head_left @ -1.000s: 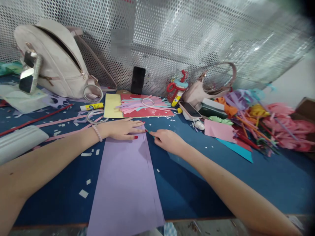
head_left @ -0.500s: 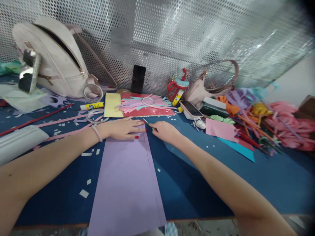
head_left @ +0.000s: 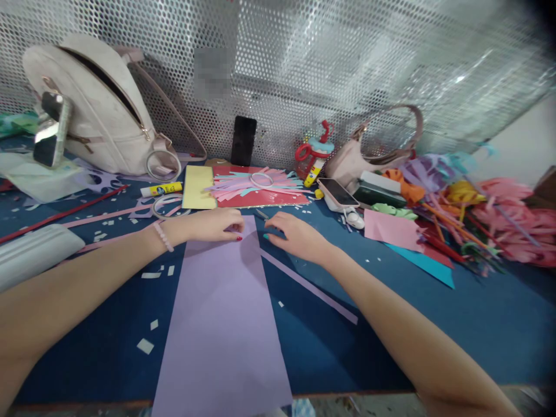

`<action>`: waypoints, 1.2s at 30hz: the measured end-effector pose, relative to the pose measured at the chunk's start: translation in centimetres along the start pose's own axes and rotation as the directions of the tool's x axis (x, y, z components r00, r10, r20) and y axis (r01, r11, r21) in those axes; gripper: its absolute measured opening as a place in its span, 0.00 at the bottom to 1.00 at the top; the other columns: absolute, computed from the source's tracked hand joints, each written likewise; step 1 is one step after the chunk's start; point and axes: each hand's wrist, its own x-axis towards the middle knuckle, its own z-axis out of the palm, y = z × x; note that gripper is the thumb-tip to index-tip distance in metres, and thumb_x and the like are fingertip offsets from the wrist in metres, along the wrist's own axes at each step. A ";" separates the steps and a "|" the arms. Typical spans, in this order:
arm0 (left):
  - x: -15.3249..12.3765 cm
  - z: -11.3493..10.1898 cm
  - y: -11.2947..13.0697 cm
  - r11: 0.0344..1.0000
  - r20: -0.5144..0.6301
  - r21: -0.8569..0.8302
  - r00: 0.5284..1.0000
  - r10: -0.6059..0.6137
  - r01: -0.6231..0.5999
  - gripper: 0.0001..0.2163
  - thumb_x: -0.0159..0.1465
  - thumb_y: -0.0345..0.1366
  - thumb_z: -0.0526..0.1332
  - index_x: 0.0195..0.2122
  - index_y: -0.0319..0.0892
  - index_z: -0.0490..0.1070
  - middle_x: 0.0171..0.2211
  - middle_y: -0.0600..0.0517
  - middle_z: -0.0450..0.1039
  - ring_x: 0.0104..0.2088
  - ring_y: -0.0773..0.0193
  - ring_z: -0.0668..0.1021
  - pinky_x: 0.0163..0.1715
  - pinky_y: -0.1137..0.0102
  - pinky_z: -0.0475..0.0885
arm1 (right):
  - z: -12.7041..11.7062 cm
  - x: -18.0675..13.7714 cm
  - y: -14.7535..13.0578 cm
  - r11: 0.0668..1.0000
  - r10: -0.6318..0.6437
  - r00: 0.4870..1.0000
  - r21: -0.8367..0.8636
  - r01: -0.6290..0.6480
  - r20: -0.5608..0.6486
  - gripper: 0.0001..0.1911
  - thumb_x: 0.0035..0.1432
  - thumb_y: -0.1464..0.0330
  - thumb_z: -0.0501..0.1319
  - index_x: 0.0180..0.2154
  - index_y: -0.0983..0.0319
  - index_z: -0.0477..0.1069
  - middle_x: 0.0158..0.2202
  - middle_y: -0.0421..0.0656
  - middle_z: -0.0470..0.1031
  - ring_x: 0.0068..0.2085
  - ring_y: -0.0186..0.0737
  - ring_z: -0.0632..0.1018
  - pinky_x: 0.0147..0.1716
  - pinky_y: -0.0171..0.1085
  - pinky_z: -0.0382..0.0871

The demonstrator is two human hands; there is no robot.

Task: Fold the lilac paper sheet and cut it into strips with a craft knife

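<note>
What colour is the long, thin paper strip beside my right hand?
That paper strip is light purple, clearest in head view.

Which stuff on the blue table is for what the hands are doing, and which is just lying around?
Probably in use:
long lilac paper sheet, under the left hand
narrow lilac paper strip
slim grey tool near the right hand

Apparently just lying around:
cream backpack
black rectangular phone
pale pink handbag

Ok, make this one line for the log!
left hand: over purple sheet | right hand: near purple strip | strip: slanted on blue table
</note>
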 end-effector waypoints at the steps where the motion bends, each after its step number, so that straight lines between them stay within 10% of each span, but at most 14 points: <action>1: 0.0 0.0 0.0 0.999 -0.003 -0.038 1.000 -0.015 0.015 0.09 0.62 0.41 0.58 0.34 0.41 0.71 0.34 0.49 0.72 0.33 0.62 0.74 0.34 0.71 0.66 | 0.0 -0.1 -0.3 0.998 -0.024 0.999 0.050 0.023 0.023 0.12 0.61 0.66 0.58 0.46 0.62 0.70 0.44 0.46 0.72 0.46 0.40 0.73 0.46 0.38 0.65; 13: -0.5 -3.1 -2.1 0.804 -0.208 -0.522 0.871 -0.444 0.285 0.06 0.55 0.38 0.63 0.30 0.41 0.74 0.29 0.51 0.76 0.28 0.65 0.76 0.25 0.75 0.67 | -3.1 0.9 4.4 0.962 0.016 0.957 0.256 -0.093 0.288 0.13 0.58 0.66 0.55 0.40 0.62 0.77 0.31 0.40 0.79 0.32 0.36 0.77 0.32 0.33 0.68; 23: 0.2 -1.8 -5.3 0.406 -0.148 -0.844 0.576 -0.804 0.351 0.08 0.67 0.36 0.59 0.41 0.36 0.71 0.37 0.48 0.75 0.31 0.67 0.77 0.26 0.74 0.71 | -4.7 12.3 7.9 0.918 0.288 0.931 -0.212 -0.335 -0.226 0.16 0.65 0.71 0.52 0.50 0.66 0.71 0.56 0.53 0.69 0.57 0.51 0.67 0.55 0.52 0.60; 36: -0.2 -1.6 -6.5 0.238 -0.074 -0.948 0.577 -0.813 0.214 0.13 0.68 0.39 0.59 0.49 0.37 0.69 0.46 0.47 0.71 0.41 0.61 0.77 0.40 0.62 0.75 | -2.1 20.0 5.2 0.859 0.308 0.925 -0.355 -0.370 -0.221 0.18 0.63 0.62 0.59 0.53 0.62 0.67 0.52 0.48 0.70 0.47 0.44 0.75 0.45 0.49 0.72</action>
